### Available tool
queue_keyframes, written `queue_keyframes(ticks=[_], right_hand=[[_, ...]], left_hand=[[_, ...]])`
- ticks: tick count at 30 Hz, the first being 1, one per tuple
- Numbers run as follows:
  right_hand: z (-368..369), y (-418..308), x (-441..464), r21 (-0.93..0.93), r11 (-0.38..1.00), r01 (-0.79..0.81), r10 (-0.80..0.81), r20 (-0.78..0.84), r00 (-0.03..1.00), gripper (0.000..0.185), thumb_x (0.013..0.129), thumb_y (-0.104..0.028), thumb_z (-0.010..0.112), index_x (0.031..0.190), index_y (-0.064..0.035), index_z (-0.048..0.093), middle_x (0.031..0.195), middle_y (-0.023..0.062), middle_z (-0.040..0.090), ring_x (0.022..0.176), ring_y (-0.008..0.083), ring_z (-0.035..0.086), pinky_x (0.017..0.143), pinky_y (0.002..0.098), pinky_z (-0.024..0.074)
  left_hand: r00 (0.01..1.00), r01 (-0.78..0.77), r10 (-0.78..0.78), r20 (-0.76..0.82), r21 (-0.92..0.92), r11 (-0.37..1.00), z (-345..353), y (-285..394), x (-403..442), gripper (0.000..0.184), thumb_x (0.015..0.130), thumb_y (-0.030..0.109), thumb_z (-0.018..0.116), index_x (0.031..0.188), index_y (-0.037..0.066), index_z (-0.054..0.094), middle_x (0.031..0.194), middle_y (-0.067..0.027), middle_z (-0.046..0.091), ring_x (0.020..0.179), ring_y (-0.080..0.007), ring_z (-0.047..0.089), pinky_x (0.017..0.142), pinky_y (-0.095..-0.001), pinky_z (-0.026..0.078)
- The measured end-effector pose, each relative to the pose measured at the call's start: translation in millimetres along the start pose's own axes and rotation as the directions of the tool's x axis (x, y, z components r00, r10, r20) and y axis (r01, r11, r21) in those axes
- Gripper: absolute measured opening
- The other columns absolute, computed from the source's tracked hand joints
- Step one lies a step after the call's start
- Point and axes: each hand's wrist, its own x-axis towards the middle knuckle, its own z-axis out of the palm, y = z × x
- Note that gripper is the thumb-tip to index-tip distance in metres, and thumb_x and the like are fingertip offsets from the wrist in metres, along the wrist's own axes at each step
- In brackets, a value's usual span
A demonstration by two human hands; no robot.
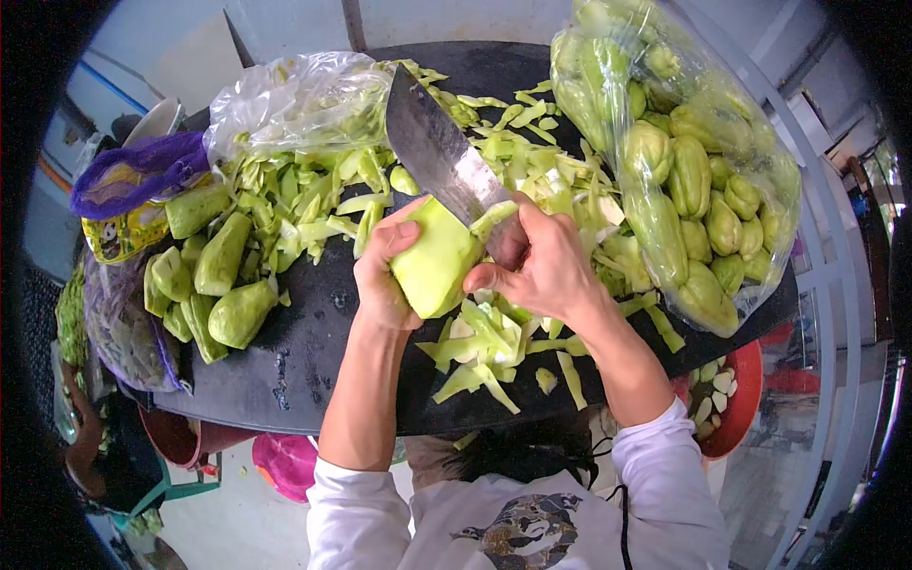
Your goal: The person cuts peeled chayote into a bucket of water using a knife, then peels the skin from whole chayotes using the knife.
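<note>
My left hand [385, 271] is wrapped round a chayote [432, 261] whose visible side is smooth, pale green and peeled. In my right hand [546, 261] is a broad-bladed knife [442, 142], its blade pointing up and to the left across the top of the chayote. A strip of peel [493, 219] lies against the blade by my right fingers. The knife's handle is mostly hidden in my grip. Below both hands, a heap of peelings [489, 342] lies on the black table [323, 351].
A clear bag of chayotes [698, 180] stands at the right. Several chayotes [223, 256] lie at the left beside a purple mesh bag [142, 171]. More peelings [304, 204] and a clear plastic bag [294, 104] are behind. A red bucket [746, 399] holds pale pieces below the right edge.
</note>
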Motion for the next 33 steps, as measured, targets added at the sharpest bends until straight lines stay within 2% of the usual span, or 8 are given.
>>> queue_keyframes(ticks=[3,8,10,18,22,25,27,33], right_hand=[[0,-1,1,0.019,0.999,-0.033,0.033,0.018,0.999,0.086,0.057,-0.073,0.078,0.082,0.0038,0.049,0.051,0.0061,0.054,0.046,0.0211,0.06,0.047,0.0339,0.0485],[-4,-5,-2,-0.043,0.996,0.082,-0.084,-0.053,0.995,0.095,0.052,-0.074,0.08,0.087,0.0093,0.05,0.05,0.0067,0.054,0.048,0.0211,0.062,0.049,0.0331,0.05],[-4,-5,-2,-0.016,0.998,0.061,-0.062,-0.033,0.998,0.096,0.053,-0.073,0.08,0.09,0.0101,0.052,0.05,0.0068,0.054,0.048,0.0216,0.063,0.049,0.0337,0.05],[1,-7,-2,0.039,0.999,-0.018,0.015,0.078,0.997,0.089,0.058,-0.07,0.08,0.099,0.0057,0.057,0.05,0.0052,0.054,0.044,0.0186,0.057,0.049,0.034,0.0489],[1,-13,-2,0.094,0.995,0.044,-0.049,0.052,0.997,0.088,0.059,-0.069,0.081,0.1,0.0057,0.057,0.051,0.0057,0.054,0.044,0.0183,0.056,0.05,0.0327,0.049],[3,-13,-3,0.109,0.994,0.006,-0.014,0.078,0.997,0.091,0.057,-0.07,0.081,0.101,0.0063,0.057,0.052,0.0068,0.056,0.047,0.021,0.06,0.05,0.034,0.0498],[10,-11,-3,0.017,0.998,0.056,-0.057,0.064,0.996,0.095,0.053,-0.072,0.081,0.1,0.0068,0.057,0.053,0.0078,0.057,0.05,0.0246,0.064,0.05,0.0362,0.0505],[10,-11,-5,-0.02,0.995,0.102,-0.102,0.016,0.995,0.093,0.054,-0.073,0.08,0.1,0.0055,0.057,0.055,0.0101,0.058,0.052,0.0272,0.065,0.052,0.0373,0.0524]], left_hand=[[0.999,0.01,-0.01,-0.042,-0.001,1.0,-1,0,-1,0.067,0.076,0.034,0.055,0.125,-0.012,0.051,0.107,-0.0223,0.064,0.087,-0.0261,0.066,0.078,-0.0328,0.054],[0.999,0.041,-0.041,0.005,0.053,0.998,-5,0,0,0.06,0.078,0.031,0.054,0.119,-0.012,0.054,0.102,-0.0212,0.066,0.083,-0.0248,0.067,0.074,-0.0326,0.055],[0.998,0.067,-0.065,-0.023,0.112,0.991,-6,0,-1,0.058,0.078,0.031,0.053,0.117,-0.011,0.056,0.101,-0.0209,0.066,0.081,-0.0245,0.067,0.072,-0.0326,0.055],[0.992,-0.071,0.074,-0.1,0.032,0.997,4,0,-3,0.055,0.079,0.031,0.052,0.118,-0.009,0.056,0.101,-0.0194,0.066,0.084,-0.0242,0.065,0.074,-0.0322,0.054],[0.996,-0.06,0.061,-0.071,0.008,0.998,0,-1,-3,0.055,0.08,0.031,0.051,0.118,-0.009,0.056,0.103,-0.0193,0.065,0.086,-0.0244,0.065,0.075,-0.0327,0.053],[0.997,-0.047,0.049,-0.059,0.043,0.998,0,0,-4,0.055,0.08,0.031,0.051,0.12,-0.007,0.055,0.106,-0.0186,0.065,0.088,-0.0253,0.065,0.077,-0.0342,0.054],[0.976,-0.073,0.052,-0.212,-0.089,0.993,4,-2,-7,0.054,0.08,0.03,0.051,0.121,-0.006,0.054,0.107,-0.0178,0.065,0.091,-0.0264,0.066,0.081,-0.036,0.055],[0.992,-0.063,0.056,-0.113,-0.063,0.996,-4,-8,-3,0.051,0.082,0.03,0.05,0.12,-0.004,0.054,0.11,-0.0167,0.065,0.094,-0.0256,0.066,0.083,-0.0375,0.055]])
